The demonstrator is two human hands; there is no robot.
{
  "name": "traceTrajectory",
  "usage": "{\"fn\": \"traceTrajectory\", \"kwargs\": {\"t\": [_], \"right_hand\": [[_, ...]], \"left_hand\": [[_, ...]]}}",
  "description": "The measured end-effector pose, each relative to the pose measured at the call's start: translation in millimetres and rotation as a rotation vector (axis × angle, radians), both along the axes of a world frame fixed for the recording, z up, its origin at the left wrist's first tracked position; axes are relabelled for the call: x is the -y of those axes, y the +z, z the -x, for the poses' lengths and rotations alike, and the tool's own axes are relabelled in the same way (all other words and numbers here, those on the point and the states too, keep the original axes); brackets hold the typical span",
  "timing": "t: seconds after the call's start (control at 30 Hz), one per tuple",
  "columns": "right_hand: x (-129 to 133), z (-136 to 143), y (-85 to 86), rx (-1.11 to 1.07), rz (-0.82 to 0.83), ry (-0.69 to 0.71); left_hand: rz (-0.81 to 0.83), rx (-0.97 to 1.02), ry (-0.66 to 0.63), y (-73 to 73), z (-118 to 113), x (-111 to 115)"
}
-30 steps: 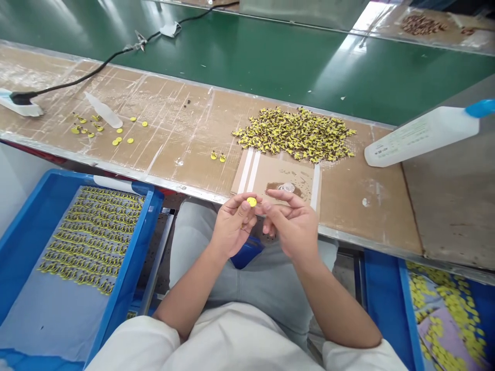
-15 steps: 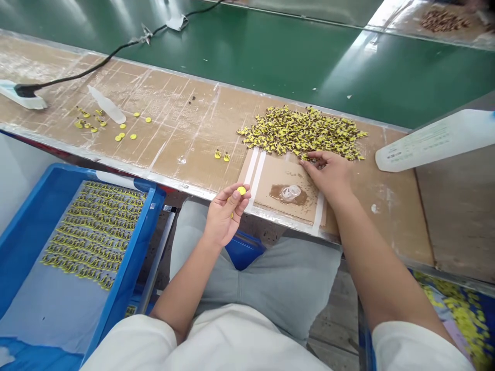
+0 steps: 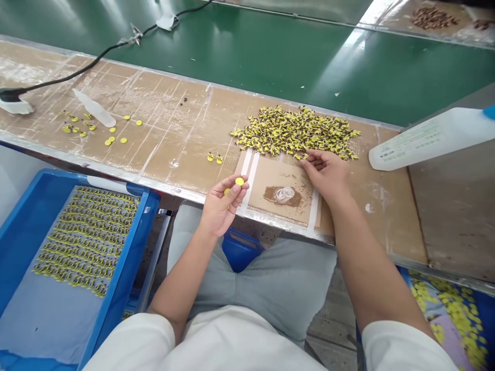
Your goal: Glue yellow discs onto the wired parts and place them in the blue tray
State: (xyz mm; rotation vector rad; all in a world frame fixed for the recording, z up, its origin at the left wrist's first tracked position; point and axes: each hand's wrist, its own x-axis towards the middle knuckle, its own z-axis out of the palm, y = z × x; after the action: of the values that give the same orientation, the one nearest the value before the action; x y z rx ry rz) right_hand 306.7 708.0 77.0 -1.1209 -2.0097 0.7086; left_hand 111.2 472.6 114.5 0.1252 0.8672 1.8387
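My left hand (image 3: pixel 223 206) is closed over the front edge of the bench, with a small round yellow disc (image 3: pixel 240 181) pinched at its fingertips. A second yellow disc (image 3: pixel 226 191) shows between its fingers, partly covered. My right hand (image 3: pixel 327 172) is at the near edge of a heap of small yellow-and-brown pieces (image 3: pixel 294 129). Its thumb and index finger come together at one small piece (image 3: pixel 300 156) there. Below that hand a cardboard sheet (image 3: pixel 266 175) bears a small clear dish (image 3: pixel 284 194) in a wet brown patch.
Loose yellow discs (image 3: pixel 124 140) and a white pointed bottle (image 3: pixel 95 108) lie on the bench at left. Two assembled pieces (image 3: pixel 215 158) stand nearer. A blue tray (image 3: pixel 145 206) holds rows of them. A large white bottle (image 3: pixel 429 139) leans at right; a black cable (image 3: pixel 77 76) crosses the back.
The view has shifted slightly, sliding the bench leftward. My left thumb has moved and the second disc shows more. My right fingertips have drawn closer together at the heap's edge.
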Motion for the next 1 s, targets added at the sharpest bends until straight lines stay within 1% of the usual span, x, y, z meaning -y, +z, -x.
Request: {"fn": "traceTrajectory", "kwargs": {"t": [0.07,0.2,0.23,0.3,0.37,0.43,0.57,0.67,0.73,0.83,1.0], "right_hand": [[1,0,-0.2,-0.147,0.037,-0.023],[7,1,6.5,-0.522,0.229,-0.088],[10,1,9.3,-0.584,0.266,-0.106],[19,0,14.9,-0.640,0.303,-0.151],[33,-1,19.3,-0.653,0.302,-0.198],[51,-1,21.4,-0.663,0.275,-0.209],[90,2,17.9,-0.647,0.171,-0.127],[110,4,13.0,-0.592,0.074,-0.036],[116,5,10.8,-0.544,0.001,-0.010],[119,7,9.3,-0.489,-0.076,-0.014],[119,8,8.5,-0.422,-0.107,-0.036]], "left_hand": [[-0.016,0.003,-0.021,0.6,1,-7],[-0.014,0.045,-0.056,-3.1,2,-20],[-0.022,0.056,-0.065,-5.0,2,-22],[-0.071,0.063,-0.077,-8.9,2,-26],[-0.137,0.059,-0.077,-11.7,2,-28],[-0.166,0.059,-0.074,-12.7,2,-30],[-0.145,0.041,-0.062,-12.5,1,-30],[-0.163,0.013,-0.033,-13.5,-3,-30],[-0.171,-0.012,-0.004,-14.5,-6,-30],[-0.161,-0.049,0.020,-15.5,-8,-30],[-0.146,-0.077,0.034,-15.4,-10,-29]]}}
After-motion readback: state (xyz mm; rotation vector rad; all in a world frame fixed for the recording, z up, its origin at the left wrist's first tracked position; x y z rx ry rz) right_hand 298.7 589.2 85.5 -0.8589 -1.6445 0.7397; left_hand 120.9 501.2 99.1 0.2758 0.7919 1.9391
